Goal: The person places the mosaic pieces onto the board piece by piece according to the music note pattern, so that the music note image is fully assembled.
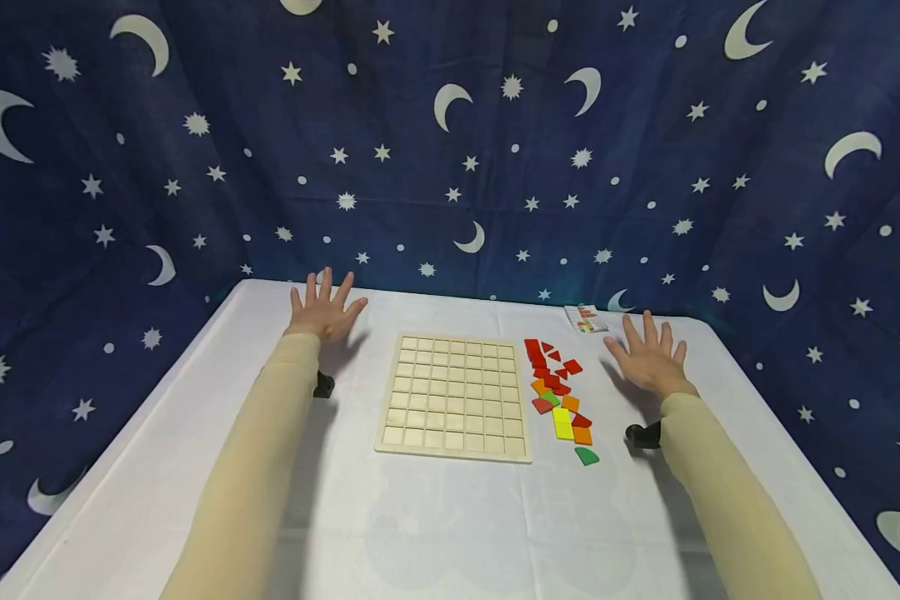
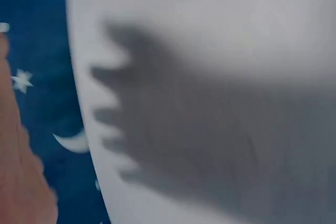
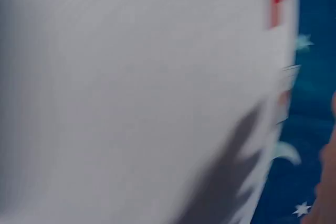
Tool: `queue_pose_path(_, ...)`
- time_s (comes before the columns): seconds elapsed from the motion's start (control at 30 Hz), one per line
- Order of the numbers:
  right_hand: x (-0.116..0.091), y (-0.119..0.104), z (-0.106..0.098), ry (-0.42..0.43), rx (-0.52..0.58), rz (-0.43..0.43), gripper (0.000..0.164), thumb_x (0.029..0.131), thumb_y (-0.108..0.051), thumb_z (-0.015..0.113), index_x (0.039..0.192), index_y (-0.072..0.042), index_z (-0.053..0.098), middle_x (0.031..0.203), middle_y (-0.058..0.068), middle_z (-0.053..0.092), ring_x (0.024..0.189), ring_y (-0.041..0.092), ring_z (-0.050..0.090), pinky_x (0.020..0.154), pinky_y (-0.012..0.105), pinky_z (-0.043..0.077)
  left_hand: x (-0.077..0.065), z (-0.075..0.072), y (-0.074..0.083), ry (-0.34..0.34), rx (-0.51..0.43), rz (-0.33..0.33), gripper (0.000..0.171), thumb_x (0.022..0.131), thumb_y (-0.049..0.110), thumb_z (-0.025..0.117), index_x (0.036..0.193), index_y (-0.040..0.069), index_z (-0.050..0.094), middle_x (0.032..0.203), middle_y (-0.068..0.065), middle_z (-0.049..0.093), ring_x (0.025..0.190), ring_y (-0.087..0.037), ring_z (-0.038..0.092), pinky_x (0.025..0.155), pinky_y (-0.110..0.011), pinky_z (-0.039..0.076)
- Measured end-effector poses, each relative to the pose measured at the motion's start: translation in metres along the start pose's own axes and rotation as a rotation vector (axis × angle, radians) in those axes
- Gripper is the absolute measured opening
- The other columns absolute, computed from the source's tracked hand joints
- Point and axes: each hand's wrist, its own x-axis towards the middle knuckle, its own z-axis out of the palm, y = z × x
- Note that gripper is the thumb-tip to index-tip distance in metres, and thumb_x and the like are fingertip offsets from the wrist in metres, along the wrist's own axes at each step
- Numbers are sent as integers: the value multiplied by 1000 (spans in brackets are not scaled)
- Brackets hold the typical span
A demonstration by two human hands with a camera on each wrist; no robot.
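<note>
My left hand hovers over the table's back left part with its fingers spread, holding nothing. Its shadow falls on the white cloth in the left wrist view. On the other side, my right hand is also spread and holds nothing, to the right of the coloured pieces. A square wooden grid board lies between the hands, its cells bare. Right of the board lie several flat pieces: red ones, yellow ones, orange ones and a dark green rounded one.
A small printed card lies near the back edge, left of my right hand. The table wears a white cloth. A dark blue curtain with moons and stars stands behind it and at both sides.
</note>
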Motion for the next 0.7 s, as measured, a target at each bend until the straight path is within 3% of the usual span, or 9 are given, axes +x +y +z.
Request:
queue_pose_path(0.1, -4, -12, -7, 4, 89, -11, 89, 95, -70, 16, 156, -7, 1, 157, 26, -21, 139, 55, -19, 103, 74, -17, -3, 3, 7, -36, -199, 87, 73, 102, 57, 25, 158, 16, 1, 161, -21, -12, 147, -41, -11, 115, -64, -2)
queue_pose_path(0.2, -12, -29, -18, 31, 176, -44, 85, 97, -67, 14, 156, -6, 4, 157, 26, -18, 140, 54, -17, 103, 75, -15, -11, 8, 15, -44, -392, 195, 71, 103, 47, 41, 157, 10, 14, 162, -20, 4, 148, -38, 3, 118, -58, 9)
queue_pose_path(0.3, -25, -46, -27, 64, 253, -83, 81, 99, -63, 14, 156, -6, 5, 159, 25, -15, 141, 53, -15, 105, 74, -13, -20, 18, 23, -45, -503, 275, 67, 100, 37, 55, 153, 6, 29, 159, -18, 22, 146, -36, 20, 118, -53, 20)
queue_pose_path(0.5, -45, -74, -32, 66, 366, -155, 71, 103, -54, 17, 157, -10, 2, 160, 22, -13, 143, 50, -14, 107, 73, -10, -40, 38, 29, -106, -530, 365, 58, 90, 26, 72, 141, 7, 51, 152, -14, 38, 142, -33, 32, 116, -49, 28)
queue_pose_path(0.7, -52, -86, -31, 68, 405, -214, 69, 104, -52, 18, 158, -11, 4, 161, 21, -8, 145, 47, -11, 110, 71, -7, -45, 45, 28, -148, -452, 373, 47, 85, 21, 77, 127, 7, 63, 148, -13, 45, 141, -32, 34, 117, -47, 26)
